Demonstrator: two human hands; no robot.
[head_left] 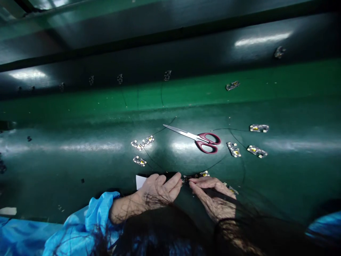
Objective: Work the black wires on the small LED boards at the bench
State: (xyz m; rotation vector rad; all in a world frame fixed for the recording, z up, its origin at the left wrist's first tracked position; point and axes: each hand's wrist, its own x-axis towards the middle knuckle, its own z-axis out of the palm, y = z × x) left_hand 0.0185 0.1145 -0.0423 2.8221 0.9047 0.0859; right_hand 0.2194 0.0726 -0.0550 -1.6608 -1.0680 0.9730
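Observation:
A small dark circuit board (188,177) lies between my two hands, low in the middle of the view. My left hand (161,188) is closed, its fingertips at the board's left end. My right hand (215,199) is closed in a pinch at the board's right side, around a slim black tool (222,195) whose tip I cannot make out. A white piece (140,182) sticks out from behind the left hand. Just beyond the right fingers is another board (204,174), and one more board (231,189) is partly hidden by that hand.
Red-handled scissors (193,137) lie on the green table (106,174) beyond my hands. Several boards with thin black wires lie around, including a board (139,161) at left and a board (257,151) at right. More boards sit on the dark strip (197,57) behind. Loose hair blocks the bottom.

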